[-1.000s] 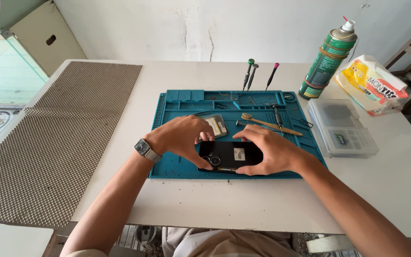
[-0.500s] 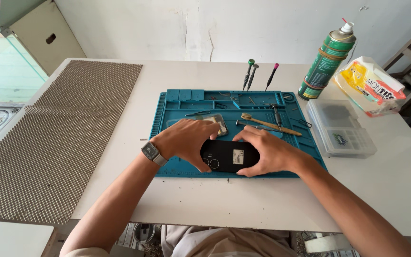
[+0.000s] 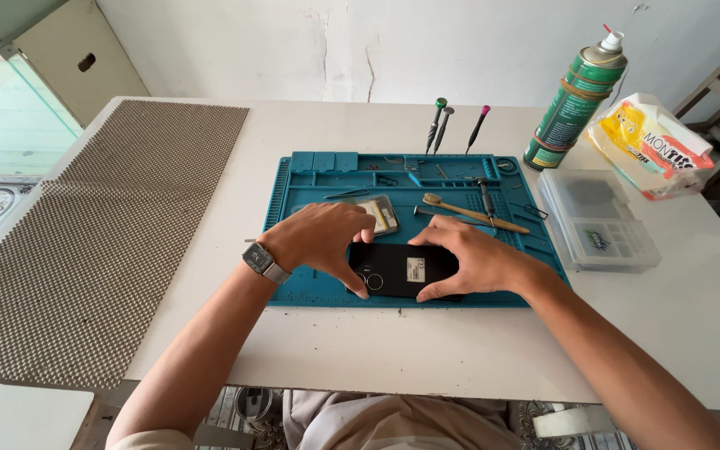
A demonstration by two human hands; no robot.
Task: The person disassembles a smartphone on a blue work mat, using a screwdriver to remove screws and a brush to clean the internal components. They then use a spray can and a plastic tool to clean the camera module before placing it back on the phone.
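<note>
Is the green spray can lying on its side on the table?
No, the green spray can stands upright on the white table, to the right of the teal work mat.

One head-worn view looks steeply down, close over the white table [image 3: 426, 350], facing the wall [image 3: 393, 42]

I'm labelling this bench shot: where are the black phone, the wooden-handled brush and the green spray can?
black phone [image 3: 403, 268], head view, middle of its back.
wooden-handled brush [image 3: 478, 216], head view, mid handle.
green spray can [image 3: 575, 103], head view, can body.
</note>
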